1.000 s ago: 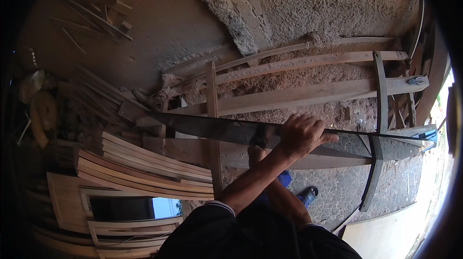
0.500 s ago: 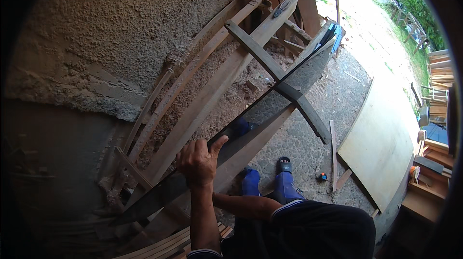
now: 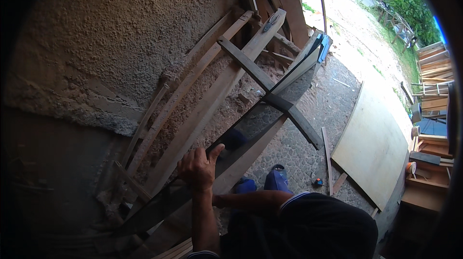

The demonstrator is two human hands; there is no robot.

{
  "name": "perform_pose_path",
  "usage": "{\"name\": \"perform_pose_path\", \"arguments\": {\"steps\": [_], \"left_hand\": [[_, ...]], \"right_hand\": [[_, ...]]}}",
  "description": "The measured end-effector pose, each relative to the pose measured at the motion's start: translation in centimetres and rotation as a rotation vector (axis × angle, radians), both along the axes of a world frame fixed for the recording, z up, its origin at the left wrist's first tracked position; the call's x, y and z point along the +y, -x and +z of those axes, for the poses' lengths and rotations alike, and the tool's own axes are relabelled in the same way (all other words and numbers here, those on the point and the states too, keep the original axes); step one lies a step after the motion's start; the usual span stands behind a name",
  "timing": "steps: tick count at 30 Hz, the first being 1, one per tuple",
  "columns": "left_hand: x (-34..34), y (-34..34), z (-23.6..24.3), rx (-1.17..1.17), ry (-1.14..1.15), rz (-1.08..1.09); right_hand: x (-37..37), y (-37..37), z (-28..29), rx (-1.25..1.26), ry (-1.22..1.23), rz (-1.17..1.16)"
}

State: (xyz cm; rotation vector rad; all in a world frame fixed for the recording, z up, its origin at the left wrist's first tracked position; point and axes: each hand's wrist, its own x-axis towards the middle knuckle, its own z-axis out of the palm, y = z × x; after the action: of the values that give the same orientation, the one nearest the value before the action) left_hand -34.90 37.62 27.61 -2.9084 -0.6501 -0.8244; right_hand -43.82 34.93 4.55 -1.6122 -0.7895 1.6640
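Note:
A long, dark, glossy glass-like strip (image 3: 241, 138) lies diagonally across a wooden frame, over a dark crossbar (image 3: 303, 128). Blue pieces (image 3: 324, 47) sit at its far end. My left hand (image 3: 197, 168) grips the strip's near portion, fingers over the edge and thumb raised along it. My right forearm reaches in from the right beneath the strip; my right hand (image 3: 218, 201) is mostly hidden behind the left one. Beside the strip runs a pale plank (image 3: 212, 105) with a small metal tool (image 3: 270, 25) at its top.
A rough wall (image 3: 120, 32) rises at left. On the floor are shavings, a thin batten (image 3: 327, 160), a small orange-and-black object (image 3: 318, 182) and a large pale board (image 3: 371, 148). Wooden pieces (image 3: 429, 182) crowd the right edge, near the bright opening outdoors and greenery.
My view has swung right toward the outdoors, so the strip now runs diagonally; most of this happened by half a second ago. My left hand still holds it, lower in the picture.

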Motion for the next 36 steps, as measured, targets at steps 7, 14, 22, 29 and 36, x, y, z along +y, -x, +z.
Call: {"name": "perform_pose_path", "arguments": {"steps": [7, 14, 22, 29, 36], "left_hand": [[0.0, 0.6, -0.5, 0.052, -0.009, 0.047], [-0.2, 0.8, -0.4, 0.245, -0.078, 0.071], [-1.6, 0.9, 0.9, 0.068, -0.127, 0.015], [-0.7, 2.6, -0.8, 0.141, -0.031, 0.112], [-0.2, 2.8, -2.4, 0.154, 0.013, 0.123]], "right_hand": [[-12.6, -13.0, 19.6, -0.457, -0.569, 0.558], [-13.8, -28.5, 26.2, -1.43, -0.75, 0.124], [-11.6, -30.0, 22.0, -1.328, -0.794, 0.271], [-11.0, -30.5, 22.2, -1.275, -0.868, 0.305], [-11.8, -30.9, 22.4, -1.311, -0.854, 0.276]]}}
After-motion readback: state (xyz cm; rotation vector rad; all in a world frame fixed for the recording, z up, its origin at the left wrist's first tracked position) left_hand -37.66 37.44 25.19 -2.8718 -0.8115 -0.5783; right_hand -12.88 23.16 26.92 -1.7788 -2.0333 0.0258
